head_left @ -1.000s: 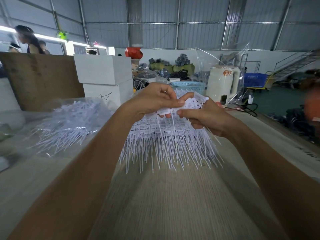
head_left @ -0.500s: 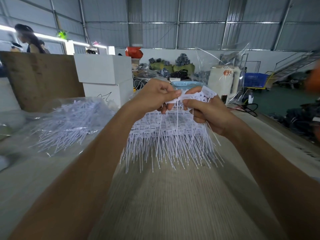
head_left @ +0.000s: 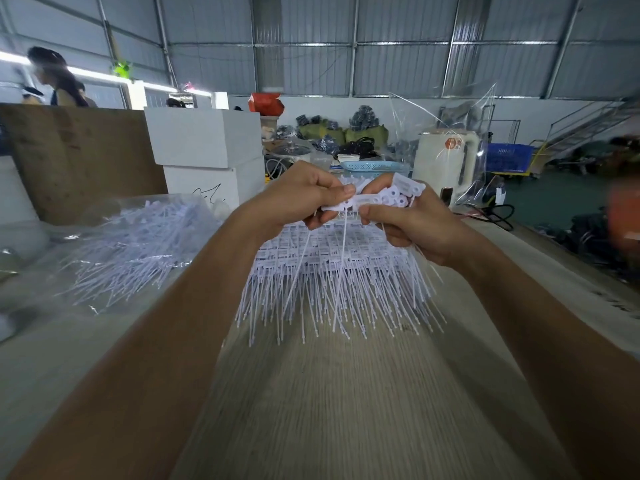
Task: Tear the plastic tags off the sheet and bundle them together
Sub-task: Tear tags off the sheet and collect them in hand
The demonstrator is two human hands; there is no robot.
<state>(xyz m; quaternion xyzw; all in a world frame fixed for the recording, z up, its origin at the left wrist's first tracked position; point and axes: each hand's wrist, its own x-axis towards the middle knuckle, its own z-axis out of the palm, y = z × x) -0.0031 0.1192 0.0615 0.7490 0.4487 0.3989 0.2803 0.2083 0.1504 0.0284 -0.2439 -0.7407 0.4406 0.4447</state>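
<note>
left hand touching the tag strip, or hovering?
Touching. The head view shows the left hand pinching the left end of the white tag strip, thumb pressed on top, while the right hand grips the other end.

A stack of tag sheets (head_left: 332,271) lies mid-desk (head_left: 346,410), with both hands raised just above its far end. A bag of loose tags (head_left: 131,244) lies toward the left edge. Two stacked boxes (head_left: 207,157) stand behind it, and a basket (head_left: 375,167) stands near the far edge.

Bare tabletop (head_left: 346,410) near – tag pile (head_left: 332,271) ahead, bagged tags (head_left: 131,244) left
</note>
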